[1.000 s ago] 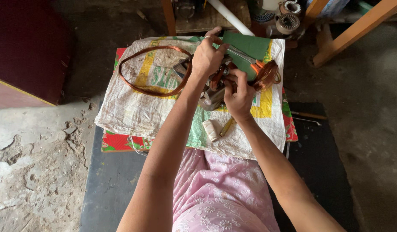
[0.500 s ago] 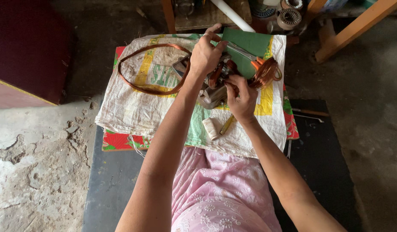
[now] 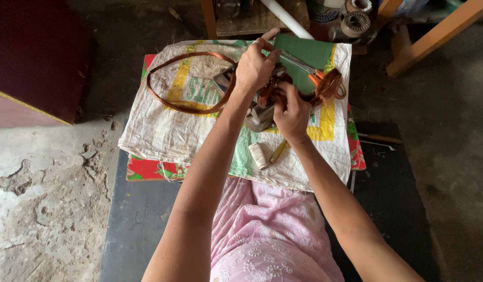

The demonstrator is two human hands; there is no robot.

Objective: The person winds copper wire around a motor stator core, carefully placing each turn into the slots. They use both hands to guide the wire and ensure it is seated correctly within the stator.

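My left hand [image 3: 257,65] grips the top of a grey metal motor stator [image 3: 257,112] that rests on a white woven sack [image 3: 163,125]. Just to its right, my right hand [image 3: 291,109] pinches at the copper winding on that stator. A long loop of copper wire [image 3: 173,78] runs from the stator out to the left across the sack. A smaller bundle of copper coil [image 3: 330,86] lies to the right of my hands, beside orange-handled scissors [image 3: 306,70] on a green sheet [image 3: 304,52].
A spool of white thread [image 3: 258,155] and a yellow-handled tool [image 3: 278,151] lie on the sack near my lap. A red flowered cloth [image 3: 147,169] lies under the sack. Wooden legs [image 3: 434,36], a white pipe [image 3: 286,18] and motor parts [image 3: 355,22] stand beyond. A dark red box [image 3: 32,57] is at left.
Both hands have stayed on the stator, with only small shifts of the fingers; the view has drifted slightly.
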